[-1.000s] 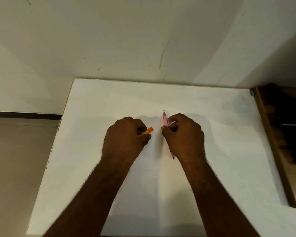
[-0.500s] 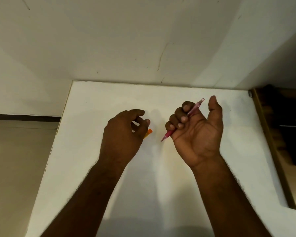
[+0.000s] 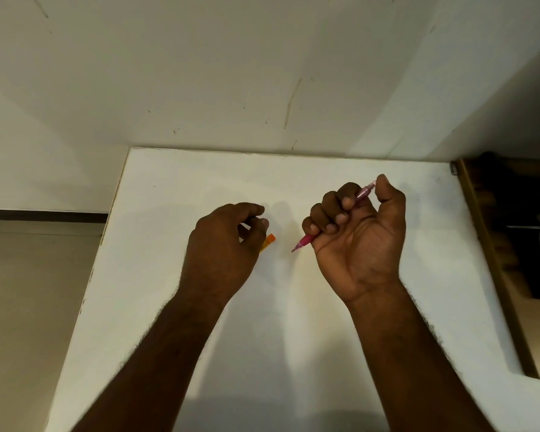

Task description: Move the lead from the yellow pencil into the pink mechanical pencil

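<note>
My right hand is turned palm up above the white table and grips the pink mechanical pencil. Its tip points down-left and my thumb rests on its top end. My left hand hovers to the left, back facing up, fingers curled around the yellow pencil. Only the yellow pencil's orange end sticks out at the right of the palm; the remainder is hidden. The thumb and forefinger are pinched together; whether a lead sits between them cannot be made out.
The white table meets a pale wall at the back. A brown wooden piece of furniture stands against the table's right edge. At the left the table ends above a beige floor.
My right hand lifted the pink pencil off the table and rolled palm up, then closed its thumb onto the pencil's top. My left hand rose slightly and stayed over the yellow pencil.
</note>
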### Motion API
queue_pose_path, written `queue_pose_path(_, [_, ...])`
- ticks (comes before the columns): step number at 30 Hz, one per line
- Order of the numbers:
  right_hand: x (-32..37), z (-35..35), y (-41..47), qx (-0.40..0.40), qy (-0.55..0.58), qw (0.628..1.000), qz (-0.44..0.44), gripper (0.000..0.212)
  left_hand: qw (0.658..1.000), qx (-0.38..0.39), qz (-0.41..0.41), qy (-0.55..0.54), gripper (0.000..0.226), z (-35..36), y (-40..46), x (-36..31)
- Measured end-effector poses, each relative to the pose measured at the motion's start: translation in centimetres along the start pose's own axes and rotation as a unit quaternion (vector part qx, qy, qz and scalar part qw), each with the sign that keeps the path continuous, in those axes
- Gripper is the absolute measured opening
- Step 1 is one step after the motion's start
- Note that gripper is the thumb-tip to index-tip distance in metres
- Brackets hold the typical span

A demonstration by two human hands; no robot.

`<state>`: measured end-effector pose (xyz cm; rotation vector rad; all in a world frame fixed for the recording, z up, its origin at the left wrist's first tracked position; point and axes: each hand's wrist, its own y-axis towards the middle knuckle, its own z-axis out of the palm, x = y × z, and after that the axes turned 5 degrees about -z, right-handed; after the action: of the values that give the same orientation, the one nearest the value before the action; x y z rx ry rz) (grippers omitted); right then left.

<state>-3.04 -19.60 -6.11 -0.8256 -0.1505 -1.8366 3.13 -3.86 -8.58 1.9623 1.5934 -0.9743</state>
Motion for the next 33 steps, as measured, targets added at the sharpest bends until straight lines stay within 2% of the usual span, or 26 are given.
queue_pose_path(5, [0.02,0.08,0.12,0.004,-0.003,1.0,-0.009,0.045,1.0,0.003,0.002,0.003,0.024,-0.07,0.01,0.06])
queue_pose_path(10, [-0.01,0.06,0.05,0.001,-0.003,1.0,-0.007,0.053,1.0,0.003,0.007,0.002,0.023,-0.07,0.03,0.05])
queue_pose_path(15, [0.1,0.12,0.11,-0.004,-0.003,1.0,-0.018,0.044,1.0,0.008,0.009,-0.008,0.022,0.0,0.04,0.12])
queue_pose_path(21, [-0.01,0.15,-0.03,0.003,-0.008,1.0,-0.012,0.053,1.0,0.015,0.018,-0.009,0.021,0.15,0.03,0.22])
queue_pose_path(26, [-0.03,0.22,0.07,0.013,-0.022,1.0,-0.015,0.046,0.999,0.019,0.027,-0.006,0.02,0.22,0.03,0.25])
queue_pose_path(33, [-0.36,0.32,-0.01,0.039,-0.025,0.999,0.01,0.051,0.999,0.024,0.032,0.003,0.022,0.25,0.09,0.31])
